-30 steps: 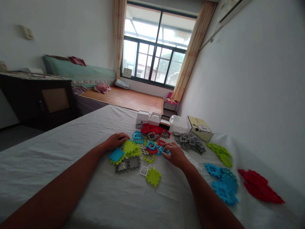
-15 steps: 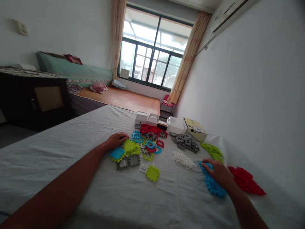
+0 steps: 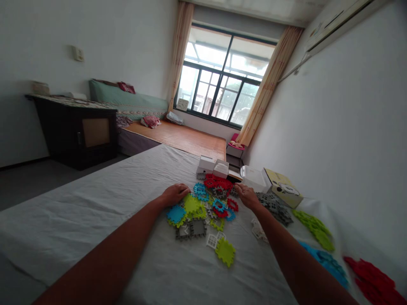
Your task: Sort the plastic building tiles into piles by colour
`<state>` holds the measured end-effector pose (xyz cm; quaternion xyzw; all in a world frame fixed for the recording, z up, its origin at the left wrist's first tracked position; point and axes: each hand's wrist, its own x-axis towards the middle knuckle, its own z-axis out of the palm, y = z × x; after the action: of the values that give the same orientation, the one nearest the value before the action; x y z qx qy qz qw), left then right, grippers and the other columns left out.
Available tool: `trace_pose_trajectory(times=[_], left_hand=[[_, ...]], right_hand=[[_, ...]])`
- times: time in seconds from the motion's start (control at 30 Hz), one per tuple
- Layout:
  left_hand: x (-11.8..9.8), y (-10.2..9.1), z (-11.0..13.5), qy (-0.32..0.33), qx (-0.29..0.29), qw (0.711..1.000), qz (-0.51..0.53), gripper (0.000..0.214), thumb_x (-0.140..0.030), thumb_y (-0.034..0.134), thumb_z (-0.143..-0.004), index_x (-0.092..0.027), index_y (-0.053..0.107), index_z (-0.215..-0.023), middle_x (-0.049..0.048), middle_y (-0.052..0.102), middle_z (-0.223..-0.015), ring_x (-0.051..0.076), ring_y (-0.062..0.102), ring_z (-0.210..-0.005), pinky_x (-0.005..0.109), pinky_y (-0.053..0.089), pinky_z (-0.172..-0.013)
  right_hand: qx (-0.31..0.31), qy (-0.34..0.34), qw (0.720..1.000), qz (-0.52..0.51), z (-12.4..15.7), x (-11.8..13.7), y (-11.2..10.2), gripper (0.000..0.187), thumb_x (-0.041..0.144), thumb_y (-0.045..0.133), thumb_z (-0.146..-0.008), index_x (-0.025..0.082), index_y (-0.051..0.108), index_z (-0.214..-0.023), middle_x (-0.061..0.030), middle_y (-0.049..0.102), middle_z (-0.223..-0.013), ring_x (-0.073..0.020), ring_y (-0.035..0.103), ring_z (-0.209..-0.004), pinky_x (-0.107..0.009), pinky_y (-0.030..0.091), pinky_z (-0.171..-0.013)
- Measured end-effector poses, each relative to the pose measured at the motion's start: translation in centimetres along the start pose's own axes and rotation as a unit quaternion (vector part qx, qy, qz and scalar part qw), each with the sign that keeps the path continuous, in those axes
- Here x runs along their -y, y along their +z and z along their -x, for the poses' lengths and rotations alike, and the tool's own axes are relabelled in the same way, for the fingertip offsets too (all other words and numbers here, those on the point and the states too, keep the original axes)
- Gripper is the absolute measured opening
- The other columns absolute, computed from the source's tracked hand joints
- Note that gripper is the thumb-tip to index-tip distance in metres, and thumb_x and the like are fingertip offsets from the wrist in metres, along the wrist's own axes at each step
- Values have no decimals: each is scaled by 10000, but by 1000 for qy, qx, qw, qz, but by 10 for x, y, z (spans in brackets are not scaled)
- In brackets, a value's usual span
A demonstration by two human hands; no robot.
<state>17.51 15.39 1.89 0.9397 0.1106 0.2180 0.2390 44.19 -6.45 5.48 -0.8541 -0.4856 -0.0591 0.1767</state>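
My left hand (image 3: 176, 194) rests at the left edge of a mixed pile, its fingers stretched toward a lime-green toothed plate (image 3: 192, 204) and gripping nothing that I can see. Below it lies a blue toothed plate (image 3: 176, 214). At the pile's right side, my right hand (image 3: 246, 195) has its fingertips closed on a grey interlocking piece (image 3: 234, 192), beside red pieces (image 3: 218, 182). Blue ring-shaped pieces (image 3: 201, 191), grey frames (image 3: 198, 228) and white window pieces (image 3: 212, 241) lie in the same pile. Another lime plate (image 3: 225, 251) is nearest me.
Sorted heaps of grey (image 3: 276, 208), white (image 3: 258, 231), lime (image 3: 314, 228), blue (image 3: 329, 264) and red pieces (image 3: 375, 279) lie to the right. Behind the pile stand small white boxes (image 3: 206, 164), a clear plastic bin (image 3: 253, 178) and a yellow box (image 3: 282, 187).
My right hand has moved from the blue heap at the right, leftward and away from me, to the mixed pile. My left hand stays by the pile. The camera view has shifted.
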Motion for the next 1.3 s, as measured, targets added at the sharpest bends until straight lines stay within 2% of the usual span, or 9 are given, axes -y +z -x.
trace_pose_trajectory(times=[0.17, 0.37, 0.63, 0.73, 0.83, 0.93, 1.03, 1.13, 1.3], left_hand=[[3, 3, 0, 13, -15, 1000, -6, 404, -427, 305, -876, -229, 656, -840, 22, 658, -927, 170, 568, -875, 263, 404, -811], [6, 11, 0, 2, -48, 999, -13, 407, -471, 312, -872, -238, 629, -980, 45, 630, -1018, 189, 537, -977, 284, 399, -857], [6, 14, -1, -25, -55, 998, -7, 476, -508, 320, -859, -226, 515, -1189, 67, 537, -1203, 201, 463, -1120, 308, 355, -955], [5, 13, -2, -28, -51, 998, -10, 483, -507, 306, -862, -212, 534, -1169, 66, 543, -1197, 202, 460, -1122, 318, 341, -972], [4, 12, -3, -27, -57, 998, -10, 460, -479, 290, -872, -212, 565, -1127, 49, 571, -1163, 191, 473, -1103, 316, 336, -977], [4, 10, -4, -15, -56, 998, -5, 453, -453, 274, -881, -199, 593, -1077, 48, 592, -1131, 183, 486, -1081, 308, 345, -967], [4, 8, -5, 0, -53, 999, 2, 475, -452, 247, -887, -186, 611, -1037, 57, 599, -1112, 182, 501, -1057, 306, 353, -958], [4, 7, -6, 1, -49, 999, 7, 502, -471, 231, -883, -183, 618, -1020, 58, 608, -1091, 185, 511, -1044, 308, 358, -956], [-1, 3, -5, -9, -38, 999, 9, 538, -513, 220, -872, -190, 616, -1038, 57, 597, -1116, 186, 502, -1068, 298, 356, -968]], right_hand=[[32, 50, 998, 2, -44, -5, 20, 483, 477, 282, -874, 174, 561, -1126, -110, 593, -1145, -226, 529, -1068, -373, 348, -909], [61, 47, 997, -26, -44, 8, 34, 533, 574, 322, -827, 200, 568, -1116, -83, 640, -1032, -214, 583, -956, -340, 399, -842], [118, -18, 986, -116, 15, 50, 23, 502, 566, 338, -827, 247, 528, -1164, -45, 606, -1125, -198, 553, -1031, -337, 402, -891], [123, -42, 970, -205, 43, 74, 7, 561, 571, 361, -819, 233, 439, -1260, -71, 507, -1263, -215, 462, -1153, -378, 342, -970], [114, -55, 947, -296, 64, 87, -19, 543, 557, 354, -834, 270, 395, -1293, -47, 407, -1354, -207, 386, -1220, -388, 328, -989], [110, -38, 931, -345, 80, 79, -44, 500, 546, 343, -841, 292, 422, -1264, -48, 443, -1323, -207, 469, -1139, -371, 442, -865], [120, -45, 949, -287, 96, 57, -54, 418, 509, 420, -818, 246, 561, -1111, -70, 609, -1098, -200, 589, -933, -343, 483, -761], [106, -50, 974, -192, 112, 40, -44, 327, 459, 488, -791, 221, 627, -966, -57, 660, -913, -187, 617, -793, -327, 480, -722], [40, -39, 989, -135, 126, 34, -14, 444, 437, 538, -761, 226, 550, -1152, -91, 613, -1050, -223, 561, -950, -346, 453, -787]])
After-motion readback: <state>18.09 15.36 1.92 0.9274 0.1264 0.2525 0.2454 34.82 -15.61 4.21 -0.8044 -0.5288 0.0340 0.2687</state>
